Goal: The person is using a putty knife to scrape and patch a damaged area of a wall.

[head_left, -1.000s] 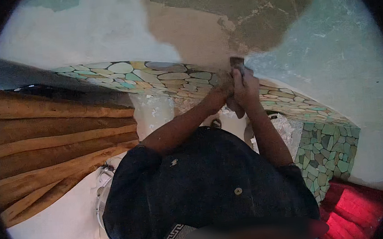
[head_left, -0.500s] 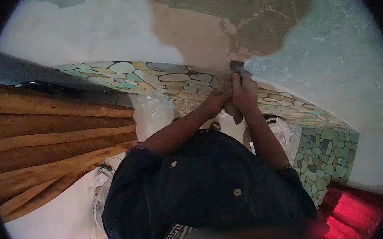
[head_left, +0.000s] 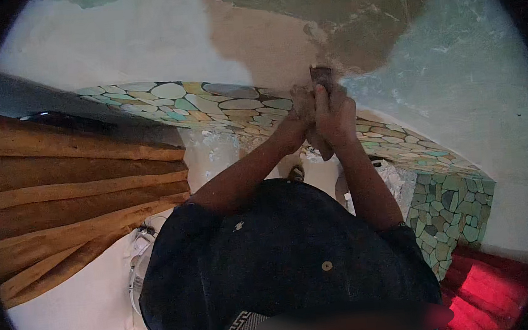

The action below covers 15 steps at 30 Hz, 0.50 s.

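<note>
My right hand (head_left: pixel 336 119) is closed around a putty knife (head_left: pixel 321 75), one finger laid along its dark, flat blade. The blade's edge meets the wall at the lower end of a brown plaster patch (head_left: pixel 260 41). Just left of it, my left hand (head_left: pixel 295 122) is raised close against the right hand and the wall. Its fingers are dim and partly merged with the brown behind them, so I cannot make out whether they hold anything. A darker, rough grey-brown area (head_left: pixel 365 27) adjoins the patch on the right.
Below the plaster runs a stone-patterned wall band (head_left: pixel 231 107). White wall (head_left: pixel 124 45) lies left of the patch, worn greenish wall (head_left: pixel 453 44) right. An orange-brown curtain (head_left: pixel 80 192) hangs at left, a red cloth (head_left: pixel 484 284) at lower right. A white fan-like object (head_left: pixel 137 274) stands behind my left side.
Both hands have shifted slightly up the wall, and the putty knife's blade has moved up and a little left onto the lower part of the brown area.
</note>
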Each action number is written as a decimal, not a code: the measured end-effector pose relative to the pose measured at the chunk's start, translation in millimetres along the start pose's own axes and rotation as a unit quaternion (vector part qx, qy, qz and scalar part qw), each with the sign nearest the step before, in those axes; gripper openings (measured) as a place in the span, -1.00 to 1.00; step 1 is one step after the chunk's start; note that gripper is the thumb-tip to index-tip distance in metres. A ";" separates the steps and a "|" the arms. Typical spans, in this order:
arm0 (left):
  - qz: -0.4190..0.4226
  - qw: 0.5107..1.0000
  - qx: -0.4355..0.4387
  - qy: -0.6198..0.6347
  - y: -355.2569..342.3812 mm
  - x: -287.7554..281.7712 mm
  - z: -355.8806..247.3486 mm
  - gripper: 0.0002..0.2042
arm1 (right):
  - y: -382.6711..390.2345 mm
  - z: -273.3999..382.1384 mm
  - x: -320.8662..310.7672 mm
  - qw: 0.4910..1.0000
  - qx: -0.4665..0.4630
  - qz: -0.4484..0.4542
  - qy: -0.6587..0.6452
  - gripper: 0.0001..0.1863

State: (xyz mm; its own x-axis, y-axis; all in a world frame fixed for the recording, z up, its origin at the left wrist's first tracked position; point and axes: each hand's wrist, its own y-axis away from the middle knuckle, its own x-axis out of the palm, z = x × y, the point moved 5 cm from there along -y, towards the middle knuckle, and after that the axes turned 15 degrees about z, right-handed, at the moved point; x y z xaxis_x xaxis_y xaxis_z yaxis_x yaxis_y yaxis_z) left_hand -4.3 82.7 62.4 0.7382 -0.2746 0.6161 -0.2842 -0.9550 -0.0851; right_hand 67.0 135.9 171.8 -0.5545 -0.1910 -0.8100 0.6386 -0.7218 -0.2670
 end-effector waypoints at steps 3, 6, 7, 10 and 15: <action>-0.039 0.993 -0.025 -0.112 7.1 4.0 11.0 -0.49 | 14.3 -11.1 10.0 0.998 0.046 0.017 -0.038 -0.70; -0.064 0.981 0.015 -0.181 4.8 5.0 -3.6 -0.49 | 12.3 -8.4 5.4 0.989 0.099 0.019 -0.113 -0.71; -0.066 0.981 0.014 -0.182 6.0 2.7 -10.6 -0.49 | -0.7 4.2 -5.3 0.994 0.068 0.013 -0.080 -0.71; 0.033 0.938 0.029 -0.345 4.3 7.4 -27.5 -0.47 | 2.6 14.1 -11.6 0.994 0.074 0.016 -0.076 -0.71; -0.037 0.918 -0.072 -0.389 11.0 2.4 -2.1 -0.52 | 9.1 5.6 -2.3 0.985 0.135 0.033 -0.103 -0.70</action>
State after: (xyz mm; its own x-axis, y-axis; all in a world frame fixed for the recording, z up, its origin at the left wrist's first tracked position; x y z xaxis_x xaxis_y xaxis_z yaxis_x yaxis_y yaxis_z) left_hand -7.0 71.7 64.6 0.9563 -0.2601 -0.1337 -0.2520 -0.9649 0.0744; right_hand 71.1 126.1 174.1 -0.6313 -0.3540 -0.6901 0.5273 -0.8484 -0.0472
